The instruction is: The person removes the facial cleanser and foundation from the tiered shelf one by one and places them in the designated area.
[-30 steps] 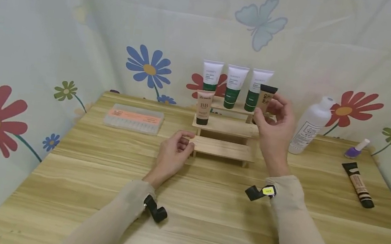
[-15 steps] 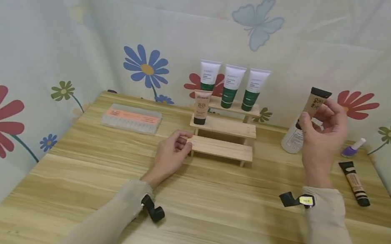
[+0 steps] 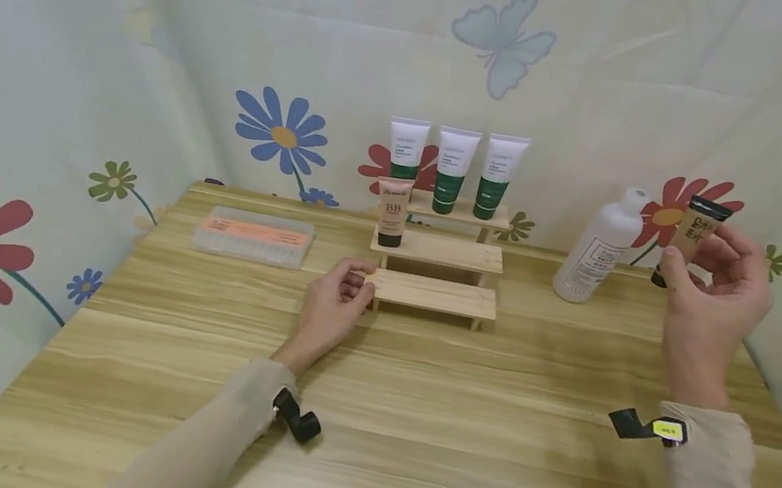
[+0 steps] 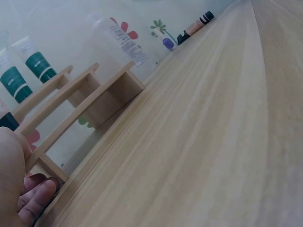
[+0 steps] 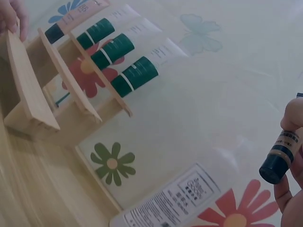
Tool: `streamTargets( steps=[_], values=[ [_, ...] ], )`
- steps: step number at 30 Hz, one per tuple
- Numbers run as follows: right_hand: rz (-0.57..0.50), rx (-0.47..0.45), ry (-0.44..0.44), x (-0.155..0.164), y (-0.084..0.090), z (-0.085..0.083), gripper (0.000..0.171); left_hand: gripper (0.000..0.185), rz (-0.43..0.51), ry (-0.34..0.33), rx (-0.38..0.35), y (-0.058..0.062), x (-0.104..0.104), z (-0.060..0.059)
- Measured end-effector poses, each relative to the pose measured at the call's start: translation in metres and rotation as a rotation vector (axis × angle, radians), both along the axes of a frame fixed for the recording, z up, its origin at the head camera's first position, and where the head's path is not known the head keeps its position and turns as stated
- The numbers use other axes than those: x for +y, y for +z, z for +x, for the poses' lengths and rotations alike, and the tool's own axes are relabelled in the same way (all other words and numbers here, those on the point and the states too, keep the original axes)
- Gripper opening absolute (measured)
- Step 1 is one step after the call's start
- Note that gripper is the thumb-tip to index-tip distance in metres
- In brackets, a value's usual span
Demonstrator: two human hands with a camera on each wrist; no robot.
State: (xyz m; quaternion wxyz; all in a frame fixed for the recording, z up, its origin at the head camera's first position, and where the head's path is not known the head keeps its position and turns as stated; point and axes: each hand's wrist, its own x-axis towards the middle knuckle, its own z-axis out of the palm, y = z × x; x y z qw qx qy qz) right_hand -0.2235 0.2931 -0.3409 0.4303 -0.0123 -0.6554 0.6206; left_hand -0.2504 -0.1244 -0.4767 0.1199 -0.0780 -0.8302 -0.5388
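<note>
In the head view, a beige tube (image 3: 693,236) with a black cap is pinched between the thumb and curled fingers of the right hand (image 3: 713,313), raised in the air at the right side of the wooden table (image 3: 411,416), just right of the white bottle (image 3: 601,246) and well apart from the stepped wooden rack (image 3: 436,272). The tube is slim, tilted slightly, with dark lettering on its tan body and its flat dark end uppermost. For the carry to go well, the pinch is best kept on the tube's middle, and the bottle is given room so that it is not knocked. The left hand (image 3: 329,311) rests on the table with fingers loosely curled against the rack's lowest step, holding nothing round; the rack is judged to be steadied by it.

In the left wrist view, the fingertips (image 4: 35,201) are seen touching the foot of the rack (image 4: 75,111); no object is enclosed.

In the right wrist view, the tube (image 5: 280,160) is shown held by the fingers (image 5: 293,116) at the right edge, its round dark cap pointing down toward the camera, with the bottle's label (image 5: 177,201) below it.
</note>
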Motion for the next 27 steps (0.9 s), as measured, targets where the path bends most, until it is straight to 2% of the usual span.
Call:
streamTargets(
  steps=[4,8,16,27],
  values=[
    [0.001,-0.036,-0.017,0.009,-0.003,0.007,0.043,0.023,0.005,-0.001,0.005,0.001,-0.001,0.001],
    [0.048,-0.102,-0.032,0.020,-0.012,0.011,0.046,0.022,0.004,0.000,0.008,0.001,0.000,0.001],
    [0.196,-0.292,-0.054,0.043,-0.044,0.018,0.051,0.023,0.006,0.000,-0.001,0.001,0.000,0.001],
    [0.238,-0.437,0.047,0.060,-0.093,0.023,0.053,0.023,0.003,0.004,-0.015,0.000,0.001,0.000]
  ],
)
